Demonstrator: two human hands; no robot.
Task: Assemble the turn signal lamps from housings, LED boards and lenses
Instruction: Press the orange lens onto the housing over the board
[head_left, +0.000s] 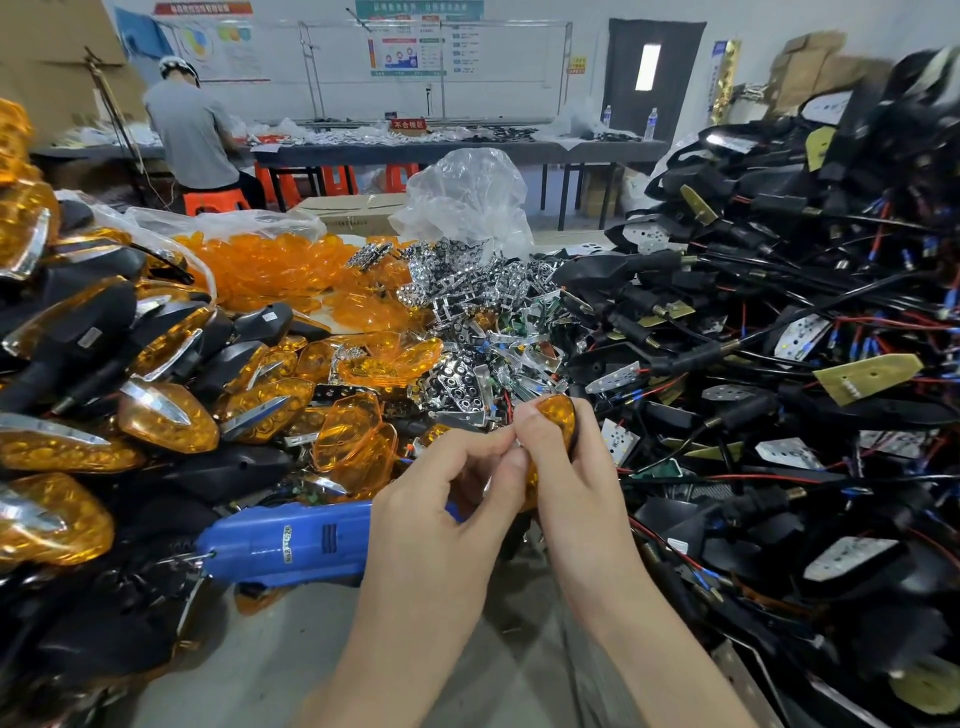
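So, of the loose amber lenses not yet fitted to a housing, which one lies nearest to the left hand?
The flat, translucent amber lens just left of the left hand, above the blue tool; other loose lenses are piled farther back.

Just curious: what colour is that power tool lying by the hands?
Blue power tool, clearest in the head view.

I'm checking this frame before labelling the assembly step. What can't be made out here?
- Head view: the lamp between the hands is mostly covered by the right hand and left hand; whether its lens is seated is hidden.
- The blue tool runs behind the left hand, so its tip is hidden.
- The wall posters are too small and blurred to read.
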